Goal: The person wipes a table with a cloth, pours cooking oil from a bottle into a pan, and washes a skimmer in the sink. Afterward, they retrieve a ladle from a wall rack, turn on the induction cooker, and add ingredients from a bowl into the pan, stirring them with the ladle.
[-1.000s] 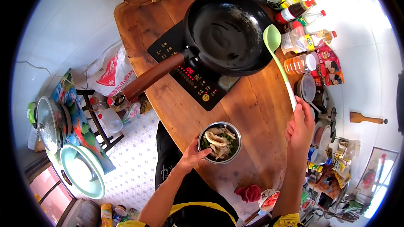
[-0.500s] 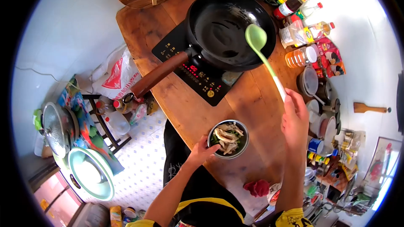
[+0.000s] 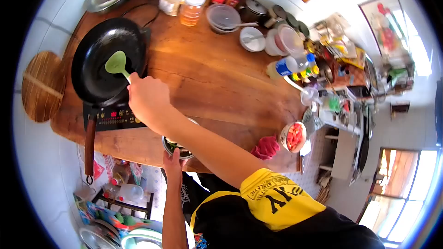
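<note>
My right hand is closed round the handle of a light-green ladle, whose head hangs over the black wok. The wok sits on an induction cooker with red lit digits, its brown handle pointing toward me. At the table's front edge, my left hand grips the rim of a small metal bowl. Green pieces and pale strips show in this bowl, but my right forearm hides much of it.
The wooden table carries an orange-filled jar, a lidded plastic tub and a white bowl along the back. To the right are a red cloth and a bowl of red pieces. A wooden lid leans at left.
The view has swung to the right, so the wok now appears at the left. My right arm now reaches across the metal bowl, with the ladle still over the wok.
</note>
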`<state>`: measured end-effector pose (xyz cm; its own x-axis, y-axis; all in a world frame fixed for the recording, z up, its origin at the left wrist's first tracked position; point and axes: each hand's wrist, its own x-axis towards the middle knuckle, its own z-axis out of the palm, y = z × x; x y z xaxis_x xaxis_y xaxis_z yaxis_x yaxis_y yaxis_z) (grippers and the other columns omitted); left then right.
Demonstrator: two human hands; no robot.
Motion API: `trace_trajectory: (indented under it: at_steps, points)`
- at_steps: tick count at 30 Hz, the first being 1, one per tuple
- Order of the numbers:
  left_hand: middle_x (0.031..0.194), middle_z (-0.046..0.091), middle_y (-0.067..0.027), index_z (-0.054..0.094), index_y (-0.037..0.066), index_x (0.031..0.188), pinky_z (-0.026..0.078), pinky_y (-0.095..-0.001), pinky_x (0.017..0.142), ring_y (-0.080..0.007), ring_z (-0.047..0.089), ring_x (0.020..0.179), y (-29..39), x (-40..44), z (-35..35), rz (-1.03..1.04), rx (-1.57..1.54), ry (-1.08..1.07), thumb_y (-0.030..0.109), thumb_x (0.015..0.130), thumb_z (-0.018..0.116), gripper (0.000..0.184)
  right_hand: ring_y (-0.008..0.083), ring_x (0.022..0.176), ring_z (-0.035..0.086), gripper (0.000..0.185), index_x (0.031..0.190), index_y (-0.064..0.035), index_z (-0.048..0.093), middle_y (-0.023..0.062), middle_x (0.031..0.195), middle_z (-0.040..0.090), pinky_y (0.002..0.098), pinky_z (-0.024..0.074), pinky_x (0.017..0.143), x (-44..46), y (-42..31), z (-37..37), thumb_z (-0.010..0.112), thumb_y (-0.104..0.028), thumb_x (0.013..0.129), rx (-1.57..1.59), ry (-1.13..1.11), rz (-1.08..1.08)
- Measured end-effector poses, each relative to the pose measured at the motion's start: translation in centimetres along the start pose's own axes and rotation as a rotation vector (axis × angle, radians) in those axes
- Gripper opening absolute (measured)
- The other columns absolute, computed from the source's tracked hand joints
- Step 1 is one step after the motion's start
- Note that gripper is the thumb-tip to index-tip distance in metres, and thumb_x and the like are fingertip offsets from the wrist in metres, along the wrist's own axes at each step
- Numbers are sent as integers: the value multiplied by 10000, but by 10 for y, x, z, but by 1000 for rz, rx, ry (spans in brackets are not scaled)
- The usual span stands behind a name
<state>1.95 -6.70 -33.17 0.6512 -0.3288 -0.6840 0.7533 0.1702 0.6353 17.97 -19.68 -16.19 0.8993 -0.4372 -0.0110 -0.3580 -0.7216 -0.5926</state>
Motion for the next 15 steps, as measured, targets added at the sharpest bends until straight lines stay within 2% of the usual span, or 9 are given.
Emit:
trace_trajectory:
  at_steps: [3,5,7,8,10,13,15]
  points:
    - [1096,582,-125,439,27,1215,558,-307,731,-201,614,949,-6,6,-15,7,142,17,182,933,569,348,345,742,662,153,925,-39,591,167,770,656,446,527,626,-2,0,-6,587,-161,834,36,1,24]
    - [1096,582,-109,460,33,1179,545,-303,713,-192,613,932,-13,9,-18,44,182,-25,212,960,521,289,296,779,679,150,929,-53,609,145,803,673,394,536,645,3,-15,1,610,-111,791,-79,-111,34]
    - [1070,590,-82,484,51,1132,533,-280,699,-170,612,919,-19,11,-16,148,43,26,235,984,461,237,259,796,687,174,937,-75,630,128,833,684,347,530,649,14,-28,5,642,-89,764,-96,-215,-2]
    - [1029,600,-61,491,62,1109,523,-267,652,-155,612,849,-14,8,-12,125,59,125,234,996,413,220,259,796,687,174,937,-75,630,128,833,684,347,530,649,25,-27,13,642,-89,764,-95,-208,10]
    - [1011,606,-58,493,60,1110,515,-271,624,-158,609,817,-17,8,-31,148,101,144,249,989,429,234,248,818,687,202,928,-91,648,100,846,690,322,524,657,39,-23,24,672,-72,728,-38,-183,-5]
    - [873,621,-40,563,61,969,487,-272,556,-166,597,713,-35,32,-89,104,118,121,300,956,487,251,248,830,683,191,908,-103,669,81,847,690,317,520,662,31,-16,-13,683,-71,719,-67,-225,72]
    - [810,657,-78,614,46,812,517,-340,580,-224,631,718,-27,43,-100,285,531,542,341,923,515,331,239,837,674,106,865,-110,681,82,849,685,324,514,682,26,-14,13,626,-106,775,-157,-131,44]
